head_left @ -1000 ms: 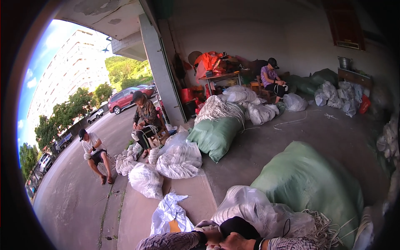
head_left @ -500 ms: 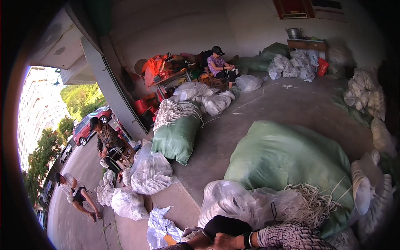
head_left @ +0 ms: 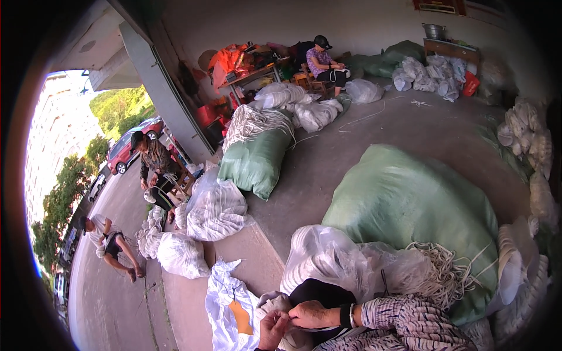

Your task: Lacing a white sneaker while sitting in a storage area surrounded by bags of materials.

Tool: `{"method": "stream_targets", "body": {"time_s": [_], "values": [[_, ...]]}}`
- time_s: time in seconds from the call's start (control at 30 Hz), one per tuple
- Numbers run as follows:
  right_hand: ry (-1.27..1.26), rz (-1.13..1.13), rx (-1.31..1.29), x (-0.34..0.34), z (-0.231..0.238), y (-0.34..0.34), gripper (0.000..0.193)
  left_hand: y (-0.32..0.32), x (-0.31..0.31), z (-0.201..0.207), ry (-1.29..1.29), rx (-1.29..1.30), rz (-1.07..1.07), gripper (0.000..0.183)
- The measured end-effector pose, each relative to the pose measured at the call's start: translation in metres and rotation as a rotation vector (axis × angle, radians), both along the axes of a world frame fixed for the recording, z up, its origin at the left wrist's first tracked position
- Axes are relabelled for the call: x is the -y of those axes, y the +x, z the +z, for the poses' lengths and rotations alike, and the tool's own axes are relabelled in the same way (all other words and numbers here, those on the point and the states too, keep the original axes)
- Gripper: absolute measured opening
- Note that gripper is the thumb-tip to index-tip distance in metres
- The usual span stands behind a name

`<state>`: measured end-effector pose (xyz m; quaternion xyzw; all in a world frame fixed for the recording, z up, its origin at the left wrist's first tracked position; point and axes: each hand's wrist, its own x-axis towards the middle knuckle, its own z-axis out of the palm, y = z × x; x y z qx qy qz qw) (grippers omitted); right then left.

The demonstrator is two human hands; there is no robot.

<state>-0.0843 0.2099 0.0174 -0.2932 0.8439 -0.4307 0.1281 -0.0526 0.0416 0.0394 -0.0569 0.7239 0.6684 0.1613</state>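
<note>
Low in the view, my left hand [head_left: 272, 331] and my right hand [head_left: 310, 315] meet, fingertips pinched close together. What they pinch is too small to make out. Pale cloth-like material [head_left: 297, 340] lies just under my fingers, and more of it bulges up behind my left hand. My right wrist wears a dark band and a light bracelet, below a patterned sleeve [head_left: 398, 319]. Beyond my hands is a clear plastic bag [head_left: 328, 257] with whitish ribbed things inside. A heap of cream cords [head_left: 448, 275] lies to its right, against a big green sack [head_left: 410, 199].
A white plastic bag [head_left: 221, 292] with an orange patch lies to the left. Farther off are another green sack [head_left: 252, 161] topped with cords and several stuffed clear bags [head_left: 216, 210]. Three people sit or crouch at a distance, two of them with pale material in their hands.
The view has shifted, bringing my hands higher into the picture. My left hand, mostly hidden before, now shows with its fingertips against those of my right hand.
</note>
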Motion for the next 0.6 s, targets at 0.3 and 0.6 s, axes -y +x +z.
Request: {"method": "stream_targets", "body": {"time_s": [0.3, 0.6], "values": [[-1.053, -0.948, 0.408, -0.104, 0.055, -0.069, 0.017, 0.012, 0.01, -0.01, 0.17, -0.011, 0.179, 0.017], [-0.034, 0.21, -0.354, -0.008, 0.003, -0.073, 0.022, 0.016, 0.007, -0.017, 0.08, -0.205, 0.008, 0.024]]}}
